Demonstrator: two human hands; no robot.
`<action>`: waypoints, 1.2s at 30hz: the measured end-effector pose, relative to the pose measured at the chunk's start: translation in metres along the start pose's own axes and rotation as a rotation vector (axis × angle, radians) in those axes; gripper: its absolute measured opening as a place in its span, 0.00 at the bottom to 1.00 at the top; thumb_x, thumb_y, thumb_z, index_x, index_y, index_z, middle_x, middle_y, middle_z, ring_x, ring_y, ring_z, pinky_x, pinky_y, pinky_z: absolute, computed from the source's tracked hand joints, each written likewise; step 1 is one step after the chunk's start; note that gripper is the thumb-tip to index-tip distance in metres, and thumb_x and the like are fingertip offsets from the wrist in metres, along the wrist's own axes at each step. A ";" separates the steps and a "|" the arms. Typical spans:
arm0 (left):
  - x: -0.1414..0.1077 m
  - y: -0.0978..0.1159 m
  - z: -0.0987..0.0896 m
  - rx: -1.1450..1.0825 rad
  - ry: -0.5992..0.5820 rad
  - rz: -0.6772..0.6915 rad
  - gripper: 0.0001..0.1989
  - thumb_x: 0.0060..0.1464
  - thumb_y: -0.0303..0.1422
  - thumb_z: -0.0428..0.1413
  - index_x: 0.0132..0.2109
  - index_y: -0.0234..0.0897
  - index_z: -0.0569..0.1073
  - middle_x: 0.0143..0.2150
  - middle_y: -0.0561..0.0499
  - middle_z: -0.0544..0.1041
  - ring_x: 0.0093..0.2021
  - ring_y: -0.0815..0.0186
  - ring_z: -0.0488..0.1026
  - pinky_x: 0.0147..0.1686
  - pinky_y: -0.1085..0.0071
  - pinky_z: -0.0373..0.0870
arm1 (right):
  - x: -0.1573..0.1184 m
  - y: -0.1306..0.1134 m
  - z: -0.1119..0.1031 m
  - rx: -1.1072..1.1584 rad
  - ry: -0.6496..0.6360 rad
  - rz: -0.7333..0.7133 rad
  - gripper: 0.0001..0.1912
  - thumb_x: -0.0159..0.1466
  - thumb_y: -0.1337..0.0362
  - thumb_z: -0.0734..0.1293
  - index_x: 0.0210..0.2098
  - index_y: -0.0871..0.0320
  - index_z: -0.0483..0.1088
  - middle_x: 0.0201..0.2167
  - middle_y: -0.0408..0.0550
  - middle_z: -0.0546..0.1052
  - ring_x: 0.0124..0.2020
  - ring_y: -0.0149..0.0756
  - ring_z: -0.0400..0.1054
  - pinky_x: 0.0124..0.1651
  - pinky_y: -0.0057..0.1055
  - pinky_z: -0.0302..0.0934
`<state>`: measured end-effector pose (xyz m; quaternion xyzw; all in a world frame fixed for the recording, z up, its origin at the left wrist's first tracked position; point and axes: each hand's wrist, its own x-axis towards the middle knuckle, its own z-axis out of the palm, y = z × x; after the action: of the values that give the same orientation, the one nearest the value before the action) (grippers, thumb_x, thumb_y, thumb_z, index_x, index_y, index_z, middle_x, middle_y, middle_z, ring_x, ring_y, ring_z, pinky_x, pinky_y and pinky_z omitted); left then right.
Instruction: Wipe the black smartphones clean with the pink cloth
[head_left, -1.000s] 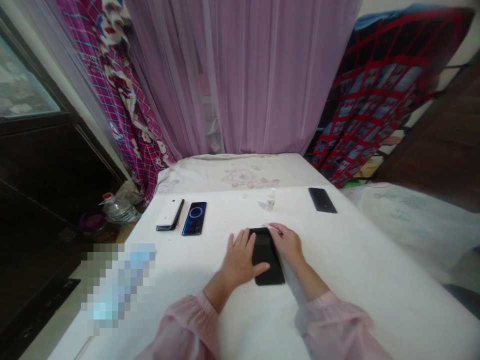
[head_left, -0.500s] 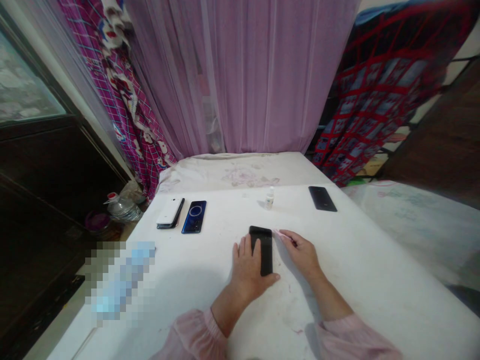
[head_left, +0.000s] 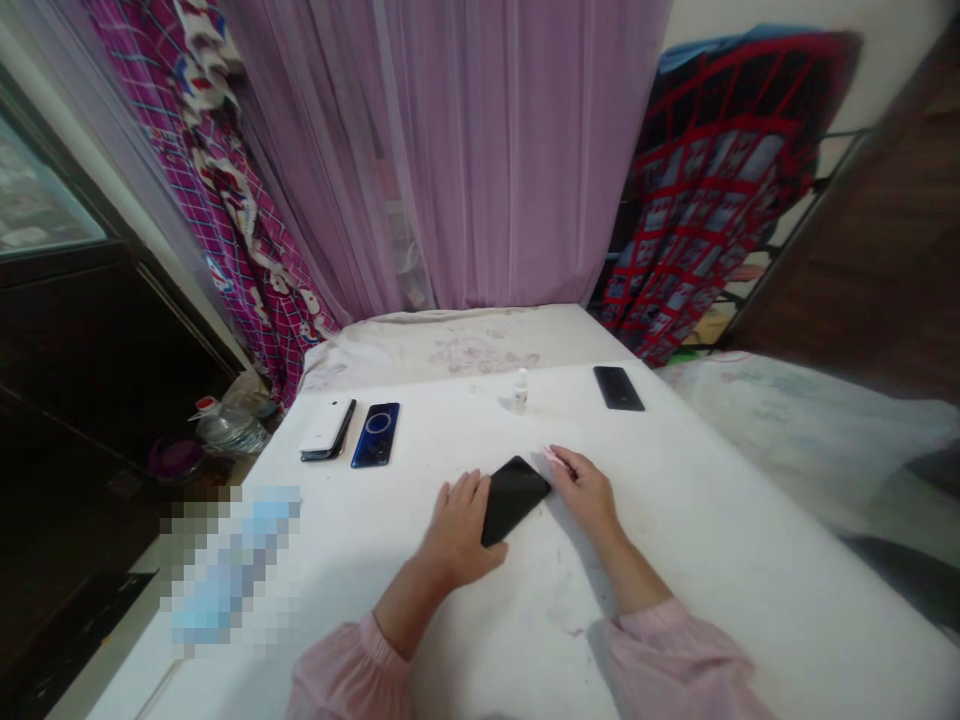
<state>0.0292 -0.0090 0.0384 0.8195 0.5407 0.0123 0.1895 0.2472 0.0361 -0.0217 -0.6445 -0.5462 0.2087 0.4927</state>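
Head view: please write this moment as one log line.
left hand: touching glossy black phone | right hand: pinching pale pink item | white bottle: upright, beyond hands

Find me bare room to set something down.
White table lies bare between the right hand and far-right phone, and just right of the blue phone. It's crowded mid-table, where the left hand holds a dark phone.

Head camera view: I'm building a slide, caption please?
Left hand on a black phone, right hand holding something pale, white bottle beyond.
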 end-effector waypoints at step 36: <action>0.006 0.006 0.041 0.070 0.365 0.035 0.31 0.59 0.41 0.48 0.65 0.31 0.57 0.64 0.38 0.63 0.65 0.50 0.57 0.64 0.46 0.46 | 0.019 -0.027 0.032 -0.224 -0.180 -0.116 0.11 0.60 0.61 0.64 0.37 0.47 0.79 0.40 0.40 0.81 0.43 0.38 0.74 0.49 0.34 0.65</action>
<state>0.0458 -0.0178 0.0012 0.8191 0.5518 0.1452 0.0594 0.2139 0.0642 -0.0076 -0.6416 -0.6441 0.1745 0.3780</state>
